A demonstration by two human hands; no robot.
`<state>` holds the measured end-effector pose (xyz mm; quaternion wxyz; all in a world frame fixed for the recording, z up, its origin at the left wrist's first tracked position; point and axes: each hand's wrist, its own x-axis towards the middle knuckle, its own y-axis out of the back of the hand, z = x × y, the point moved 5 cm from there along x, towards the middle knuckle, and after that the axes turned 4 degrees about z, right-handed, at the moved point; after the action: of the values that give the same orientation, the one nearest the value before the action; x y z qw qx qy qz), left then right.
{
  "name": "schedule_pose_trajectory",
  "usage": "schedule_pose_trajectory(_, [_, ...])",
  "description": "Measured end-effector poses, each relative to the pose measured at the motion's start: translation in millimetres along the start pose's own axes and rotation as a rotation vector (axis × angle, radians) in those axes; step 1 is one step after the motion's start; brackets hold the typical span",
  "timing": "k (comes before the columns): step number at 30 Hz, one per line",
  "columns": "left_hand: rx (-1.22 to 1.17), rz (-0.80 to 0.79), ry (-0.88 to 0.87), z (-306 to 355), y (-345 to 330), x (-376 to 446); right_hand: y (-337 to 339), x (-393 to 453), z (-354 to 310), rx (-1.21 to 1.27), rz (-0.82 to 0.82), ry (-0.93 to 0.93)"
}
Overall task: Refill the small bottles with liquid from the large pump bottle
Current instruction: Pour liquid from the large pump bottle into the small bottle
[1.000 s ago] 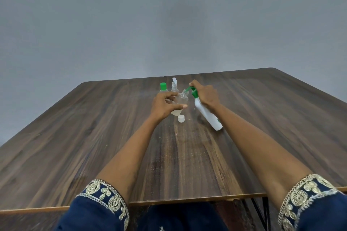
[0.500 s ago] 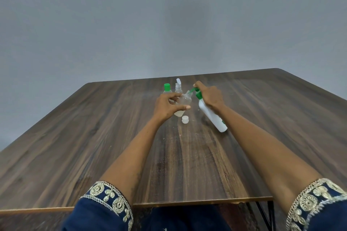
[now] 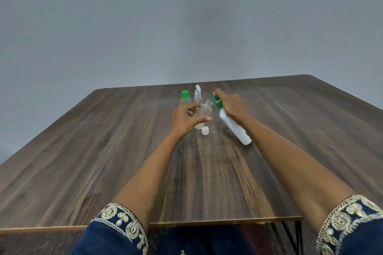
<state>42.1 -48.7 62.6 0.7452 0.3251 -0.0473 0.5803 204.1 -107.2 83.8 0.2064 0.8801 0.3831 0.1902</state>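
Tilting toward the pump, the open small bottle (image 3: 203, 112) is sitting gripped in the left hand (image 3: 184, 119) near the desk's (image 3: 83, 151) far edge, its neck meeting the spout of the slanted pump bottle (image 3: 234, 127), which the right hand (image 3: 232, 105) is clasping, with bare wood stretching toward the near edge.

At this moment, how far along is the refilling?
In hand: the left hand holds an uncapped clear bottle, its white cap on the table, while the right hand tilts the pump bottle towards its mouth. A little liquid sits inside. Left: recapping. Whether the green-capped bottle and spray bottle are filled is unclear.
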Motion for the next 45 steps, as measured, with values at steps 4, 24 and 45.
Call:
schedule_pose_trajectory(4, [0.010,0.010,-0.001,-1,0,1,-1,2,1,0.011,-0.026,-0.017])
schedule_pose_trajectory(24, [0.012,0.018,-0.007,10,-2,8,5,3,2,0.067,0.013,-0.034])
schedule_pose_trajectory(45, [0.011,0.012,0.005,-3,-4,10,0,6,0,0.024,0.036,-0.015])
